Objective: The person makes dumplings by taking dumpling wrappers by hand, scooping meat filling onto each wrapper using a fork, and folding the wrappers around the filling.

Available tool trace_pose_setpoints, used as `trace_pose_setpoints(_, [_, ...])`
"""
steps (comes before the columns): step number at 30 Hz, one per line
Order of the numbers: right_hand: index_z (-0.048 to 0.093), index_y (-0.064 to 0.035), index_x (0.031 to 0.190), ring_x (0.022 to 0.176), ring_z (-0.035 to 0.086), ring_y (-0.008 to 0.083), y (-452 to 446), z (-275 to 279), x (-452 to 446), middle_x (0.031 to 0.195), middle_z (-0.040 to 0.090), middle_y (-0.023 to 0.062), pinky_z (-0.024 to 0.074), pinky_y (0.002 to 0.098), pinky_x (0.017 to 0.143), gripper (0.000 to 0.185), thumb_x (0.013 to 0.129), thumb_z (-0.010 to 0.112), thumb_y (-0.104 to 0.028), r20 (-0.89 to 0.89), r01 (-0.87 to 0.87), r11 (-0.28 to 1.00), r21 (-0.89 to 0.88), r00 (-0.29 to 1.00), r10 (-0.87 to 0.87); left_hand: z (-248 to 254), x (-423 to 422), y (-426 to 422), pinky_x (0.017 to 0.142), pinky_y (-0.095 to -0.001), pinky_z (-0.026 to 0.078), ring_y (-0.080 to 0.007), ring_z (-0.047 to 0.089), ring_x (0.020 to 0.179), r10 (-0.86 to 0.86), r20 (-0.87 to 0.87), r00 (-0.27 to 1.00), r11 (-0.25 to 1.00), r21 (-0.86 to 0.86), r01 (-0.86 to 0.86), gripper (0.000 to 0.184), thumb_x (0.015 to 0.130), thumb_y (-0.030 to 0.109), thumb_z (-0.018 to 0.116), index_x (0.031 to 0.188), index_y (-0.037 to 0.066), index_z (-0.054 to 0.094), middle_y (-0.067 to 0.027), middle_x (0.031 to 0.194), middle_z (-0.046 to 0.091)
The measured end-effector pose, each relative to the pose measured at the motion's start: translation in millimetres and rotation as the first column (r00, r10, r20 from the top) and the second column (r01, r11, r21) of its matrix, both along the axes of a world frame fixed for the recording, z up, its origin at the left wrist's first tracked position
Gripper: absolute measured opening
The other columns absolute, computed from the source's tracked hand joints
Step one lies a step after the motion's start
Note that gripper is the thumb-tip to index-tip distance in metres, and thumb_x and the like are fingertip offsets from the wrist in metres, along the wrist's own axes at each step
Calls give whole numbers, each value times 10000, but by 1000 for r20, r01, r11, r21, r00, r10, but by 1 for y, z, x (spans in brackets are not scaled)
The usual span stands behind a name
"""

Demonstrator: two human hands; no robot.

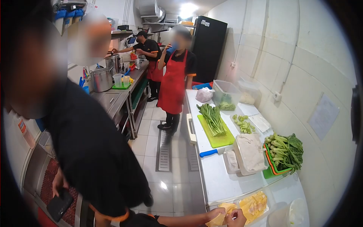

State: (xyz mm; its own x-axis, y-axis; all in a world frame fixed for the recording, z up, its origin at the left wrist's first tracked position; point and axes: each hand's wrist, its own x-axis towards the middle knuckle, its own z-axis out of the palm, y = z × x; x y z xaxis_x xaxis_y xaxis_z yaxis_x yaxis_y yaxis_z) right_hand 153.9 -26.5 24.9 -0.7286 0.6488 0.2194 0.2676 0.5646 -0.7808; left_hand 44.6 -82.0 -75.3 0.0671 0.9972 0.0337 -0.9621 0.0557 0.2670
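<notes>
At the bottom edge, my left hand and my right hand are close together over the near end of the white table. My left fingers are closed on a thin yellow dough wrapper. My right fingers are pinched at its side; whether they also grip the wrapper I cannot tell. Just beyond my hands lies a clear container with several folded yellow dough pieces, some showing pinkish filling. To the right of it is a translucent tub, partly cut off by the frame.
On the white table are a blue-handled knife, leafy greens on a green board, a tub of pale dough-like stuff and a vegetable basket. A co-worker bends at left, holding a phone; two others stand beyond.
</notes>
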Motion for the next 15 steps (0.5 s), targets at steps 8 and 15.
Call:
trace_pose_setpoints(8, [541,-46,817,587,476,148,11,-10,8,632,500,59,428,290,555,199,765,650,-204,100,-6,1000,-29,995,9,11,4,-5,836,-312,458,-211,567,923,-20,-30,999,997,-76,17,529,750,161,426,1261,30,385,-110,1064,549])
trace_pose_setpoints(15, [530,-44,791,578,442,120,13,-10,6,611,460,33,391,282,523,164,774,626,-175,93,-31,997,-67,995,37,23,3,-11,825,-314,465,-213,573,908,-26,-70,997,990,-140,16,519,751,171,430,1247,21,398,-111,1057,553])
